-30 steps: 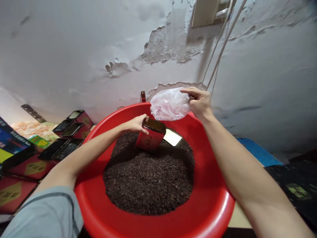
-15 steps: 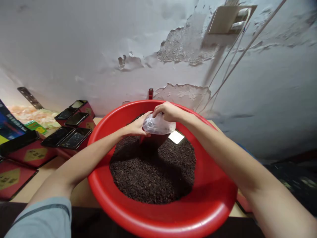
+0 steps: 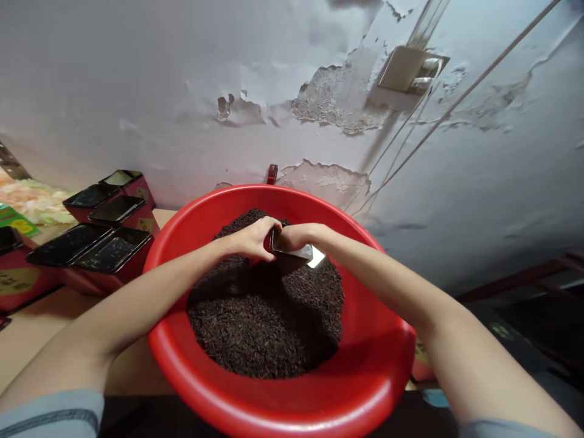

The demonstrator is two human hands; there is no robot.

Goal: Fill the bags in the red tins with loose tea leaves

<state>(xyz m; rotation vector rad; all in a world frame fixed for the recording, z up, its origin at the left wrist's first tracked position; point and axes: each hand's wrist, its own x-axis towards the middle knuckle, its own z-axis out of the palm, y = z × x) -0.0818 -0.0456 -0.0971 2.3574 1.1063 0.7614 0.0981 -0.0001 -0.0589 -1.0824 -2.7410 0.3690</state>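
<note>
Tin (image 3: 292, 260), open at the top, sits within the red basin (image 3: 255, 413), above the dark, loose material (image 3: 264, 340) heaped there; its base is lost in shadow, so we cannot tell how deep it sits. We clamp its left edge with the left hand (image 3: 258, 239), thumb on the near side and fingers at the far side. We place the right hand (image 3: 298, 236) into the mouth of the same container; its fingers are hidden below the rim, and we cannot tell whether they are apart, together or closed on anything. Just right of the rim we see a bright, pale panel (image 3: 316, 257). To the left of the basin, we find several dark-topped red boxes (image 3: 112, 250) grouped on the tabletop (image 3: 27, 328), with a green packet (image 3: 18, 219) farther left. Behind, we note a peeling wall (image 3: 150, 73) carrying a socket box (image 3: 395, 68) with cables.
</note>
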